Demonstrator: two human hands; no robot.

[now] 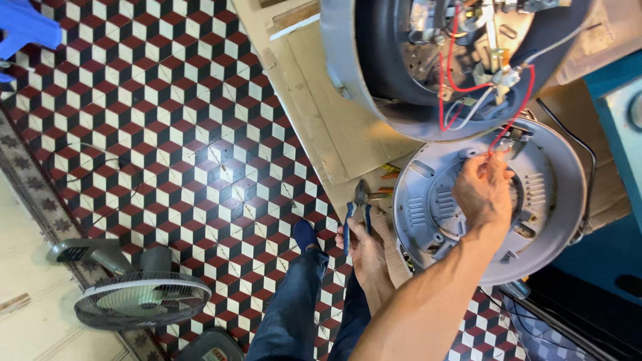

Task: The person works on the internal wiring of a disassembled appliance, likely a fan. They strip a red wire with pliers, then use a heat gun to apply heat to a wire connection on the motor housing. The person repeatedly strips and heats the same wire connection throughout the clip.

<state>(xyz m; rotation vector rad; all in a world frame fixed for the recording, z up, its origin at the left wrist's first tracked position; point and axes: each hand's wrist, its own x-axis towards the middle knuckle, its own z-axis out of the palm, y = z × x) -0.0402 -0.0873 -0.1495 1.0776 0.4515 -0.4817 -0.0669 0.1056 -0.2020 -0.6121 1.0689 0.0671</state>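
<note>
Right hand (483,190) is nearest, fingers pinched shut on a red wire (515,120) above the grey base plate (555,220); that wire runs up into the open appliance shell (374,80). Left hand (364,251) sits lower, wrapped around blue-handled pliers (354,210) whose tips point up at the cardboard (321,113). Both rest at the table edge. Down below, a checkered floor (167,134), a fan (137,294), and the person's jeans (294,307).
</note>
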